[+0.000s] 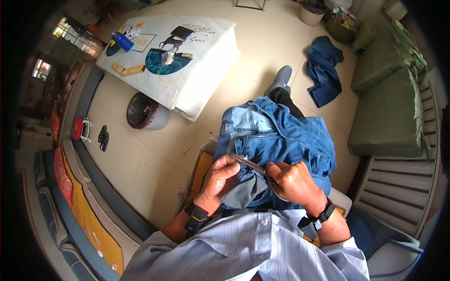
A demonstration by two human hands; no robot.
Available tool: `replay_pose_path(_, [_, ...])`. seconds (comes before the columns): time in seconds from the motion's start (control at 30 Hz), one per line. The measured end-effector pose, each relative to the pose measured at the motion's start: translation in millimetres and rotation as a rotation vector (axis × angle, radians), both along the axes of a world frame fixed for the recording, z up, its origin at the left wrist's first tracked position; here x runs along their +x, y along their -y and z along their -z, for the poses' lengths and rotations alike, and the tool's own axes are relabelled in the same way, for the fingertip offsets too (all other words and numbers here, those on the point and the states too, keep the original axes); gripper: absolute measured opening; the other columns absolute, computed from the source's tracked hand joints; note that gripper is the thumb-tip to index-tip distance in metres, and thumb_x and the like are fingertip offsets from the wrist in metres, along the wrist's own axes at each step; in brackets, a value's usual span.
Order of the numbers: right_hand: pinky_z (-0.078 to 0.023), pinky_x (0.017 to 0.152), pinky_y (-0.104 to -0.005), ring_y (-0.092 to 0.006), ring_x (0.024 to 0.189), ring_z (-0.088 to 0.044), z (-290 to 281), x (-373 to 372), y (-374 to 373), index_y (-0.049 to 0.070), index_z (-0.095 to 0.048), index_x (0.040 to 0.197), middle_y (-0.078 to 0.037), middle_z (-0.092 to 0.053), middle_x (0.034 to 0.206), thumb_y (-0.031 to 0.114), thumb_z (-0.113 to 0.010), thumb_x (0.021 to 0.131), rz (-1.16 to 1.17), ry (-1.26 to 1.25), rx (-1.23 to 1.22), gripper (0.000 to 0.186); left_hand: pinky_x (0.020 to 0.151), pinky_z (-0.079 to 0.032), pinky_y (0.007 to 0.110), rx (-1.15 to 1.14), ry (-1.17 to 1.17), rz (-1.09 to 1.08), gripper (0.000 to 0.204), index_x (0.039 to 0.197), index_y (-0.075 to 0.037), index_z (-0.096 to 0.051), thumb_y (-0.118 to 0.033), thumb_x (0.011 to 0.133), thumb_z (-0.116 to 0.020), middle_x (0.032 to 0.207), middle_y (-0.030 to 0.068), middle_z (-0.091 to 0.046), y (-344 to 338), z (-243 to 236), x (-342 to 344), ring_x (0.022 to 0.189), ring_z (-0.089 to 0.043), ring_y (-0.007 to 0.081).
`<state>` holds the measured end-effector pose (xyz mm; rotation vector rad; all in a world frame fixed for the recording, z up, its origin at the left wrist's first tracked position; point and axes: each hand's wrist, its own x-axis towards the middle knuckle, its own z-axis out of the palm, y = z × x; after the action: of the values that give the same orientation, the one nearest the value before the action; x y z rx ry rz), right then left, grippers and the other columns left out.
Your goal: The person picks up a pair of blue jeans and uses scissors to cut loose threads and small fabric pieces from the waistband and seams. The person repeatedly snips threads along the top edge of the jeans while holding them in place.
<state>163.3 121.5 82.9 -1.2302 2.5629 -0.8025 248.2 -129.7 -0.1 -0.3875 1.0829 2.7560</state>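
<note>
Blue denim trousers (pixel 295 136) lie bunched over my lap, with paler inside fabric and a grey pocket-like piece showing. My right hand (pixel 291 182) is closed on metal scissors (pixel 251 163), whose blades point up-left across the denim toward the fingertips of my other hand. My left hand (pixel 220 178) pinches the denim beside the blade tips, where a small frayed white bit shows.
A white printed table (pixel 211 61) holds a blue bottle (pixel 123 41) and small items. Beside it stands a lined bin (pixel 147 111). More denim (pixel 323 70) lies on the floor near green padded bundles (pixel 379 122). A bench with yellow mat (pixel 101 220) runs along the left.
</note>
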Motion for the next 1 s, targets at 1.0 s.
replay_pose_path(1.0, [-0.055,0.058,-0.0432,-0.0323,0.065,-0.068,-7,-6,-3,0.006,-0.071,0.116,-0.010,-0.063,0.081,0.011,-0.080,0.076,0.007,-0.115,-0.016,0.041,0.103,-0.050,0.034,-0.360,-0.080,-0.020,0.011,0.103,-0.005,-0.068,0.000,0.097,-0.076,0.124,0.0124,-0.071,6,-37,-10,0.114,-0.064,0.0180])
